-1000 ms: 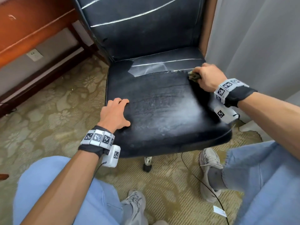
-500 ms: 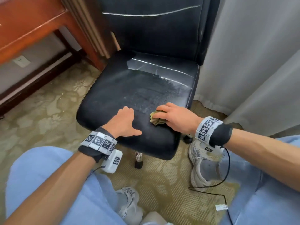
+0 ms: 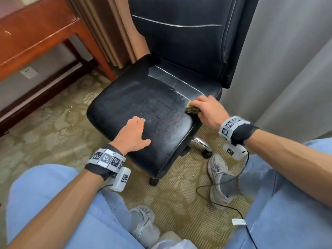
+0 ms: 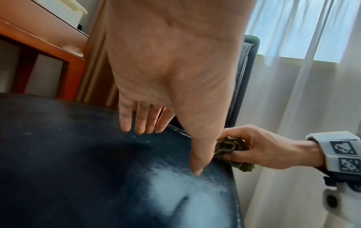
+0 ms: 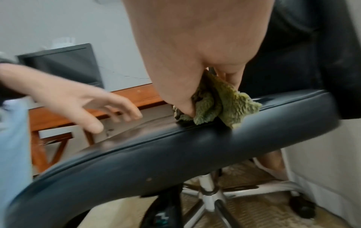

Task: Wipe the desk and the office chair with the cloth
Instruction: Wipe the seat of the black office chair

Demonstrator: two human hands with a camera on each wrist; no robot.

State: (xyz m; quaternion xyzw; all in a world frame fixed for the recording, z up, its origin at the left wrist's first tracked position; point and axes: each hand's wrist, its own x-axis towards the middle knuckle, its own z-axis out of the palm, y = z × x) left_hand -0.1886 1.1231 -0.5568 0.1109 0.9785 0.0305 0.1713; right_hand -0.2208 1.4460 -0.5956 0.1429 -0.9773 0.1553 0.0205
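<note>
A black leather office chair stands turned at an angle, its seat worn and shiny. My right hand grips a crumpled green cloth and presses it on the seat's right edge, near the backrest. The right wrist view shows the cloth bunched under my fingers on the seat's rim. My left hand rests flat on the front of the seat, fingers straight and spread, holding nothing. In the left wrist view the cloth sits just beyond my left thumb.
A reddish wooden desk stands at the upper left, a brown curtain beside it and a pale curtain to the right. The chair's chrome base and castors sit on patterned carpet. A black cable trails by my shoes.
The right hand has swept the cloth from the seat's front middle back to its right edge. The chair has swivelled, and the left hand stays on the seat's front.
</note>
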